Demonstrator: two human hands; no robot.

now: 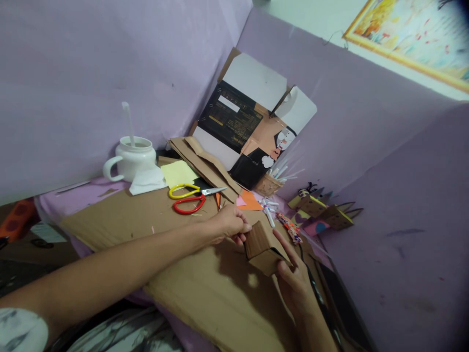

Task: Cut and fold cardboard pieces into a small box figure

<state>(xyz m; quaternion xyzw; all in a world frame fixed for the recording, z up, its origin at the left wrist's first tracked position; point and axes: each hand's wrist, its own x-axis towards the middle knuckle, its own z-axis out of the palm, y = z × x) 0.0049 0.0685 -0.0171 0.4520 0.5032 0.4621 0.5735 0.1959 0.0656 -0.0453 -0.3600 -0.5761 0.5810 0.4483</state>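
Observation:
A small folded cardboard box (266,261) is held up over the cardboard sheet (205,293) that covers the table. My right hand (295,276) grips it from the right, thumb at the near lower corner and index finger along the far side. At the box's left edge is my left hand (230,226), its fingers curled with thumb and fingertips touching that edge. Scissors (188,198) with one yellow and one red handle lie beyond my left wrist, blades pointing right. Orange paper (249,200) lies just past the box.
A white pot (135,159) with a stick in it stands back left, beside white tissue (148,181) and yellow paper (179,172). Folded cardboard (207,164) and an opened-out carton (234,117) lean at the back. Markers (269,212) and decorated boxes (315,208) line the right.

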